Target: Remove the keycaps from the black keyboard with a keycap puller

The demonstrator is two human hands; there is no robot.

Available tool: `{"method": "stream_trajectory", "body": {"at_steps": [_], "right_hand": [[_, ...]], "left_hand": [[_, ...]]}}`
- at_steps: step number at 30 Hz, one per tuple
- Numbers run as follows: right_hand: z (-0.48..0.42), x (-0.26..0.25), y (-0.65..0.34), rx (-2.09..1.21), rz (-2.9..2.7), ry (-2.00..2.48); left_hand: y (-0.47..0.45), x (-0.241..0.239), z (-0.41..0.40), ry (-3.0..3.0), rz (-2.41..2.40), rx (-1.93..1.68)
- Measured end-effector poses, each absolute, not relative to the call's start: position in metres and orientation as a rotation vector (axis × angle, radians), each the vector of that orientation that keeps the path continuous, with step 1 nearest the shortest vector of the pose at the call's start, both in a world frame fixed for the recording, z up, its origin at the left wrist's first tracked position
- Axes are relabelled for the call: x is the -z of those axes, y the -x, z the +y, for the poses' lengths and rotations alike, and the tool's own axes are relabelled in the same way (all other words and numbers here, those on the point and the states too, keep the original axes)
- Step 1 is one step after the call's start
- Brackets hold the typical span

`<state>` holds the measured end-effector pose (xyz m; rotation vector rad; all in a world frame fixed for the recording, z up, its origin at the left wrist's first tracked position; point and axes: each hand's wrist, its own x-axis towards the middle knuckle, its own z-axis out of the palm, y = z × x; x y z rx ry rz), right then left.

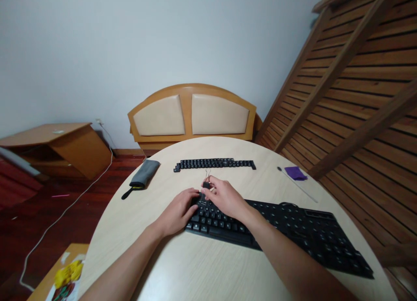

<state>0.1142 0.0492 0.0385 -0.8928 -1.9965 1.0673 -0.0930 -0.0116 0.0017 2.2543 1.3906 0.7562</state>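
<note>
One round table (182,266) is bearing a keyboard (286,218) | keycaps (202,163) are sitting in rows beyond — likely keeping order | left hand (177,214), thumb and fingers apart, is seemingly steadying the keyboard's left end | right hand (228,199) is clamping fingertips on a wire keycap puller (206,185)

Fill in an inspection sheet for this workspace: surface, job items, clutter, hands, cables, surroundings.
Surface: pale, round-edged table.
Job items: keyboard; loose keycaps lined up beyond it.
Clutter: grey pouch left; purple cloth and thin rod right.
Hands: left hand on keyboard's left end; right hand holds small black piece, wires protruding beyond.
Cables: white cable across floor.
Surroundings: headboard ahead; wooden slats right.
</note>
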Motion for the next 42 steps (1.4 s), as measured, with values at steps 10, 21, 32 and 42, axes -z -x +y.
{"method": "stream_trajectory", "body": {"at_steps": [10, 21, 32, 42], "right_hand": [[0.045, -0.021, -0.126, -1.478, -1.881, 0.787], [0.035, -0.014, -0.123, -1.287, -2.037, 0.678], [0.033, -0.011, -0.123, -1.020, -2.232, 0.728], [0.029, -0.010, -0.124, -0.856, -2.306, 0.853]], "left_hand": [[0.094, 0.003, -0.010, -2.320, 1.236, -0.656], [0.092, 0.004, -0.008, -2.197, 1.195, -0.743], [0.091, 0.003, -0.007, -2.133, 1.145, -0.799], [0.092, 0.005, -0.005, -2.076, 1.131, -0.770]]}}
